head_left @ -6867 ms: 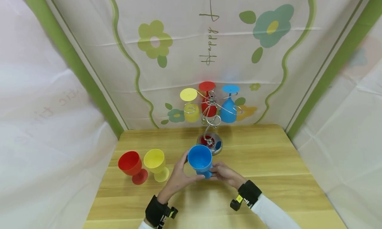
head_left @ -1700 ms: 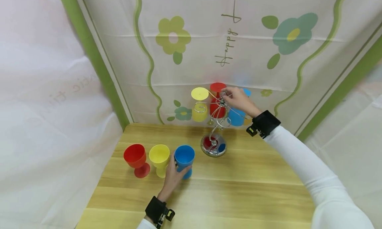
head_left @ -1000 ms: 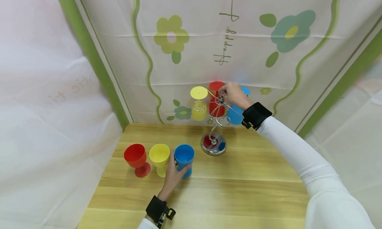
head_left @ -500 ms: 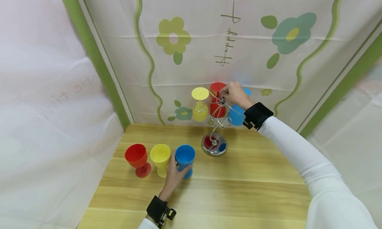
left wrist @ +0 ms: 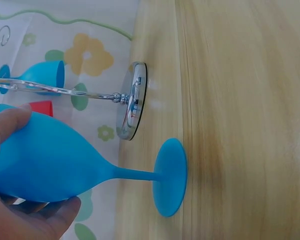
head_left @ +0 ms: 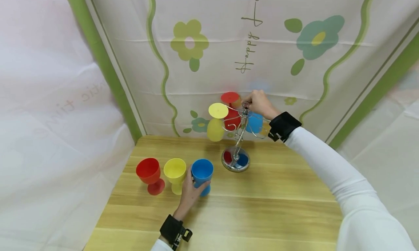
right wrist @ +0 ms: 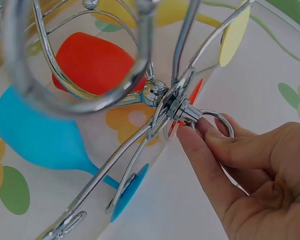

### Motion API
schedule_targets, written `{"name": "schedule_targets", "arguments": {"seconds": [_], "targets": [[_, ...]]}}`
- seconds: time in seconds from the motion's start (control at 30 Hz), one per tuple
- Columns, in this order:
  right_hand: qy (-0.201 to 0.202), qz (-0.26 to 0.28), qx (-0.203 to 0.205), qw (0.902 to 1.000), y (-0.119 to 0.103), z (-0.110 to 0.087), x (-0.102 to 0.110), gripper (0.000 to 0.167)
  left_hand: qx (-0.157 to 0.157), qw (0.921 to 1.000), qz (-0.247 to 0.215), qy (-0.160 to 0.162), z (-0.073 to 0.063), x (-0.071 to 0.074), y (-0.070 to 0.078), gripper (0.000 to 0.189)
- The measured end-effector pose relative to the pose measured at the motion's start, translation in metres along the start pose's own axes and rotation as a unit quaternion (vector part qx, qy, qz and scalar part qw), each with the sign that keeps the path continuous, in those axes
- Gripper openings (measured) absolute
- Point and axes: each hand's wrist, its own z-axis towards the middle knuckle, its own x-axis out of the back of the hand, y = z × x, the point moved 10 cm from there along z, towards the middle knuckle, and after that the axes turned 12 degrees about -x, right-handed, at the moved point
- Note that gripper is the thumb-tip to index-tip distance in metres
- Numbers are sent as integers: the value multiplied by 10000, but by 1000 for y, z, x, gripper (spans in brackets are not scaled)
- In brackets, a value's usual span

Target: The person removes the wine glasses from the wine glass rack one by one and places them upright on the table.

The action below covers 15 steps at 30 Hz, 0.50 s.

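Observation:
My left hand (head_left: pixel 190 194) grips the bowl of a blue plastic goblet (head_left: pixel 202 170), which stands upright on the wooden table. In the left wrist view its stem and foot (left wrist: pixel 170 177) show below my fingers. My right hand (head_left: pixel 260 103) pinches the ring (right wrist: pixel 225 120) at the top of a chrome goblet rack (head_left: pixel 239 139). Upside down from the rack's arms hang a yellow goblet (head_left: pixel 215 130), a red goblet (head_left: pixel 231 120) and another blue goblet (head_left: pixel 254 123). My right hand hides the foot of that blue one in the head view.
A red goblet (head_left: pixel 148 170) and a yellow goblet (head_left: pixel 175 170) stand upright in a row left of the held one. The rack's round base (head_left: pixel 235 168) rests near the table's back. Behind rises a printed fabric wall (head_left: pixel 216 72).
The blue goblet went from both hands to the table beside the yellow one. My right hand moved to the rack's ring. In the last half second the rack's top turned, its hanging goblets shifting left.

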Motion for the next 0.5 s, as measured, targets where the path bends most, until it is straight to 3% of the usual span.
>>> {"name": "schedule_targets", "arguments": {"seconds": [0.3, 0.5], "targets": [[-24, 39, -77, 10000, -1, -1, 0, 24, 65, 9999, -2, -77, -2, 3, -1, 85], [39, -133, 121, 9998, -1, 1, 1, 25, 59, 10000, -26, -52, -2, 2, 0, 84]]}}
